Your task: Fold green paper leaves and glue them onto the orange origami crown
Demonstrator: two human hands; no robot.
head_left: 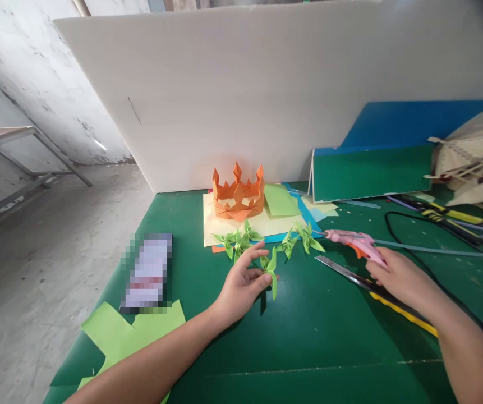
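My left hand [245, 283] pinches a folded green paper flower [271, 266] between thumb and fingers, just above the green tabletop. To the right, my right hand [396, 280] is closed round the handle of a pink glue gun [357, 241] with an orange trigger. Its nozzle points left, close to a green paper flower [309, 238] in the loose group. More such flowers [239, 241] lie in front of an orange folded-paper crown [238, 196], which stands upright on cream paper sheets [210, 224]. Below the glue gun lies a utility knife [350, 275] with its blade out.
A phone [148, 272], blurred out, lies at the left above green paper pieces [132, 336]. A white board [233, 95] stands along the back. Green and blue boards [371, 171] lean at the right, near a wooden model [477, 163] and a black cable [392, 224].
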